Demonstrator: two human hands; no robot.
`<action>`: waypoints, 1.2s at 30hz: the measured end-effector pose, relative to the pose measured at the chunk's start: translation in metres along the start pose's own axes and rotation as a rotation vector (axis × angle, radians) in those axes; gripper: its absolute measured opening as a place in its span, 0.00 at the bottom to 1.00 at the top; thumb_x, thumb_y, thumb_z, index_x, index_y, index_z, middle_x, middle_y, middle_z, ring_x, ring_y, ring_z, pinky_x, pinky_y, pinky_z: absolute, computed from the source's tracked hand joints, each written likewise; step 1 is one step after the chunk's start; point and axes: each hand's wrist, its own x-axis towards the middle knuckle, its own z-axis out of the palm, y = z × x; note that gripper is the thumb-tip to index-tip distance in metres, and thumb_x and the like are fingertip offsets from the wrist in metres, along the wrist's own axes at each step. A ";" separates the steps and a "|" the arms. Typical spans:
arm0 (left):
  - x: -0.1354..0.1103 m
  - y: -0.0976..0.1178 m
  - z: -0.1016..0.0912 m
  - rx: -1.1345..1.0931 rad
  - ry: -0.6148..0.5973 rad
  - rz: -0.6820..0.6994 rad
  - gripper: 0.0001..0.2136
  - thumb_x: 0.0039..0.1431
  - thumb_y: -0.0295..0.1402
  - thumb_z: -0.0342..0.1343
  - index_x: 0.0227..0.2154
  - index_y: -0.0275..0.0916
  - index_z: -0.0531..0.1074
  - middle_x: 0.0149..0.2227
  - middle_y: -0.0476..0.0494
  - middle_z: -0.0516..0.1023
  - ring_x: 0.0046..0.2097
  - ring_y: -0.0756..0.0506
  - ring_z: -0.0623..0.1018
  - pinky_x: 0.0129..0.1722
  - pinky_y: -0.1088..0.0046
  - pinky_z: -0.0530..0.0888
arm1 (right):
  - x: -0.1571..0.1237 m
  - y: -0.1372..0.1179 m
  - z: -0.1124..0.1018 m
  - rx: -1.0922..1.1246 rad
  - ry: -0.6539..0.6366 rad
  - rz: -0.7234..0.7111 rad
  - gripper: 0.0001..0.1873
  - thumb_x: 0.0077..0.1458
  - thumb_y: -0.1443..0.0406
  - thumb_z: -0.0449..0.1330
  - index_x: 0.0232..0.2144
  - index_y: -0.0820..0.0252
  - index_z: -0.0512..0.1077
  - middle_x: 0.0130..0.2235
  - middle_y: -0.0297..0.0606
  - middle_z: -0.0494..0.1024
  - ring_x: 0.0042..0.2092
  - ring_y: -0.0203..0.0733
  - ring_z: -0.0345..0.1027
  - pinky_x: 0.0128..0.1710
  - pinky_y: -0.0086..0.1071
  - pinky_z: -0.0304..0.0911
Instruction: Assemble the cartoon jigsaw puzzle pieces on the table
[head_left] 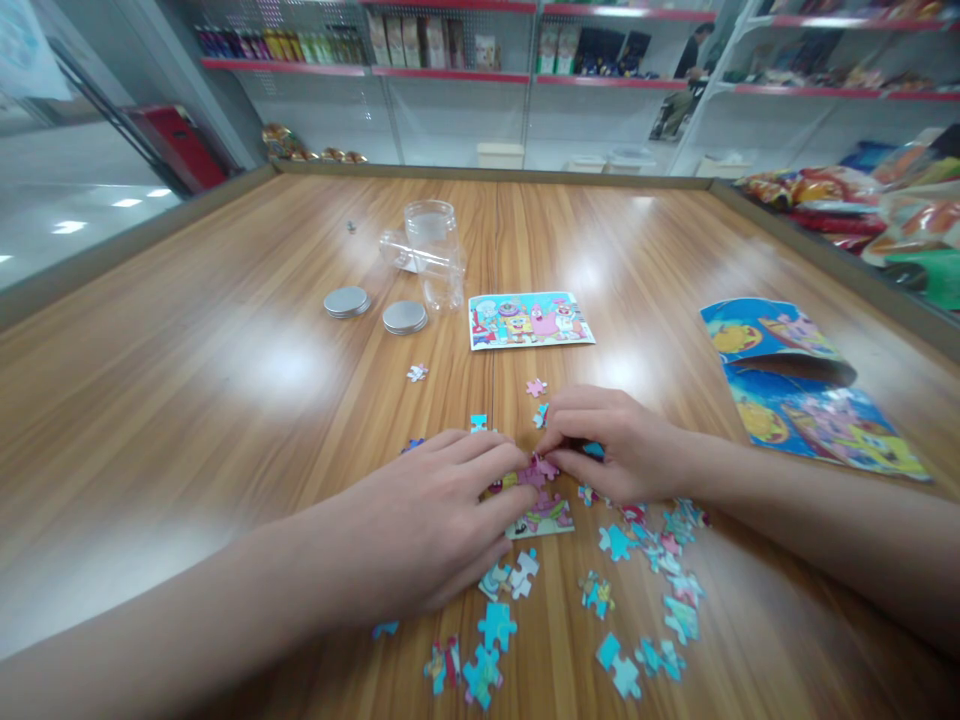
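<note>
My left hand (442, 510) lies palm down, fingers stretched, over a small joined patch of jigsaw puzzle (546, 520) in pink, yellow and green, and covers its left part. At the patch's upper edge, my right hand (611, 435) pinches a pink puzzle piece (541, 465) between thumb and fingertips. The piece touches the patch; whether it is locked in, I cannot tell. Loose pieces surround both hands, such as a blue one (497, 626) below and a pink one (536, 387) above. Beyond them lies a cartoon picture card (531, 322).
Clear plastic jars (435, 255), one upright and one on its side, are behind two silver lids (347, 301). A blue cartoon sheet (817, 395), folded or in two parts, lies at right. Snack bags (847, 200) pile beyond the table's right edge. A person sits far back near shelves.
</note>
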 end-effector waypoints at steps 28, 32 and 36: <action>0.001 -0.001 -0.002 0.001 0.018 0.029 0.12 0.70 0.30 0.49 0.52 0.37 0.72 0.50 0.34 0.75 0.54 0.38 0.75 0.54 0.55 0.76 | 0.001 -0.006 0.000 -0.055 0.314 0.029 0.05 0.59 0.71 0.60 0.35 0.62 0.77 0.25 0.32 0.73 0.27 0.33 0.64 0.28 0.29 0.59; 0.000 -0.005 -0.009 0.042 0.069 0.058 0.11 0.71 0.29 0.48 0.50 0.35 0.73 0.52 0.34 0.74 0.52 0.38 0.76 0.50 0.55 0.78 | -0.001 -0.008 -0.001 -0.081 0.373 0.089 0.06 0.60 0.70 0.60 0.35 0.62 0.78 0.26 0.33 0.75 0.27 0.33 0.66 0.28 0.29 0.60; -0.004 -0.015 -0.014 0.149 0.217 -0.011 0.11 0.72 0.29 0.48 0.49 0.34 0.74 0.52 0.33 0.74 0.52 0.38 0.75 0.50 0.55 0.77 | -0.001 -0.006 -0.004 -0.126 0.417 0.162 0.06 0.61 0.70 0.60 0.36 0.63 0.79 0.29 0.36 0.78 0.28 0.34 0.67 0.30 0.30 0.61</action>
